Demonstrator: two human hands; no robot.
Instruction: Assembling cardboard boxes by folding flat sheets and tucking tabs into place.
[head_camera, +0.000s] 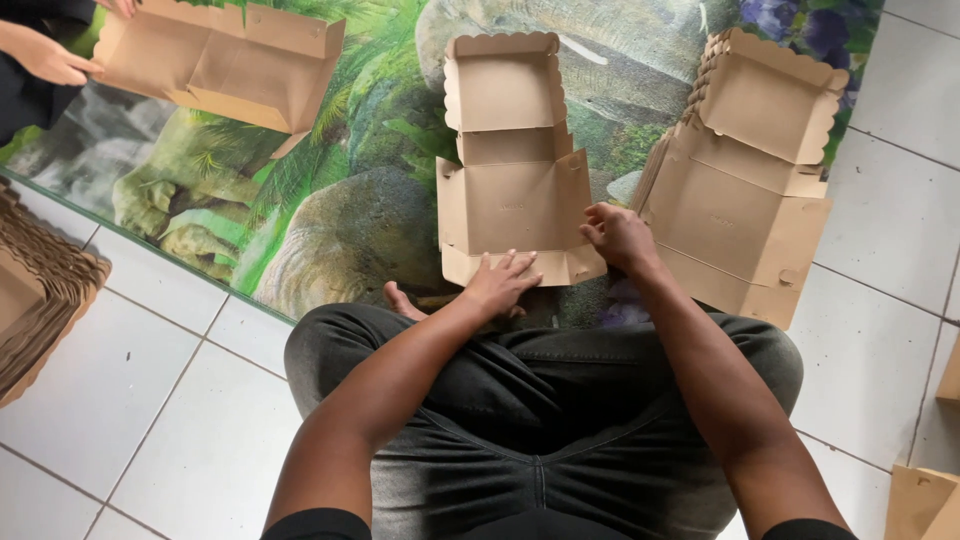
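Head view, we log: left hand (503, 282) flat on cardboard box's (515, 190) front flap; right hand (618, 236) curled, pinching its right corner; box on printed mat (340, 200); fingertips hidden.

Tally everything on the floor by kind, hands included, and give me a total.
Loose brown cardboard box blanks: 2, one under the left hand and right hand, centre, and one held by a co-worker, top left
Stacks of blanks: 2, right and left edge
Printed floor mat: 1
Wearer's hands: 2
Total: 7
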